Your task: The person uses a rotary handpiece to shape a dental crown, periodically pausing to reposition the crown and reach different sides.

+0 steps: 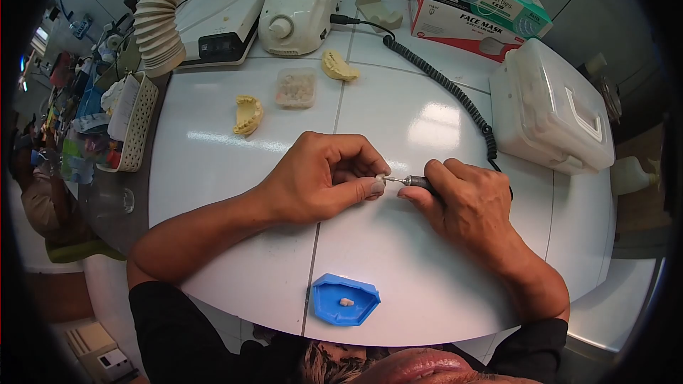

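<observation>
Between the thumb and fingers of my left hand (313, 179) is a small whitish tooth-like piece (380, 178), mostly covered by the fingertips. My right hand (471, 195) grips a dark rotary handpiece (418, 182). Its thin metal bur points left and meets the piece, though exact contact is too small to tell. Both hands are just above the white tiled table (398, 263). Nearer to me, a blue angular tray (326, 304) holds a small pinkish-white piece (346, 302).
Two yellow dental casts (247, 115) and a clear box (295, 106) of small pieces lie beyond my hands. A coiled cord (445, 77) runs from the white control unit (299, 14). A suction hose (160, 25), mask boxes (462, 21) and a white case (551, 110) surround them.
</observation>
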A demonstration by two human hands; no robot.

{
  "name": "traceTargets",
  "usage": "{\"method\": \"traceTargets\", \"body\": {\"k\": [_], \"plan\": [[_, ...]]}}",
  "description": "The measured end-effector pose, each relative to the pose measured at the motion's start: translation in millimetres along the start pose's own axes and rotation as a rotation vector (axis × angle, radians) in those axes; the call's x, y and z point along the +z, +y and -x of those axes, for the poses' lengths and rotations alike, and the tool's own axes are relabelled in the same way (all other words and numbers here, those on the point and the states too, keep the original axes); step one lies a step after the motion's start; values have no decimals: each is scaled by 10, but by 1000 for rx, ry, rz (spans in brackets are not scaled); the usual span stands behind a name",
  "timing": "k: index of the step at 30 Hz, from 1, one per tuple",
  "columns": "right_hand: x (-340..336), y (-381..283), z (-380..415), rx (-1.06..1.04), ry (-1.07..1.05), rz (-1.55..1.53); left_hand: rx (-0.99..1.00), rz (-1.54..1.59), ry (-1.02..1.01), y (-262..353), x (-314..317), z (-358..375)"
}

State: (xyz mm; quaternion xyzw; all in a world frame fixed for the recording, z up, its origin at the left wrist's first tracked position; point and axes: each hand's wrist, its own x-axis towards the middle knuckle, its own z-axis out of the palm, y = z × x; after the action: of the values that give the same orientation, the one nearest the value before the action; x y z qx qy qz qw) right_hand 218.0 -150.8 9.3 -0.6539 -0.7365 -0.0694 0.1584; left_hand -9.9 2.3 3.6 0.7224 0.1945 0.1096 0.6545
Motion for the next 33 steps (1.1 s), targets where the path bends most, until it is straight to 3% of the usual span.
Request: {"method": "traceTargets", "body": {"k": [33], "plan": [[-20, -8, -35, -18, -24, 1, 31, -67, 42, 0, 15, -10]]}}
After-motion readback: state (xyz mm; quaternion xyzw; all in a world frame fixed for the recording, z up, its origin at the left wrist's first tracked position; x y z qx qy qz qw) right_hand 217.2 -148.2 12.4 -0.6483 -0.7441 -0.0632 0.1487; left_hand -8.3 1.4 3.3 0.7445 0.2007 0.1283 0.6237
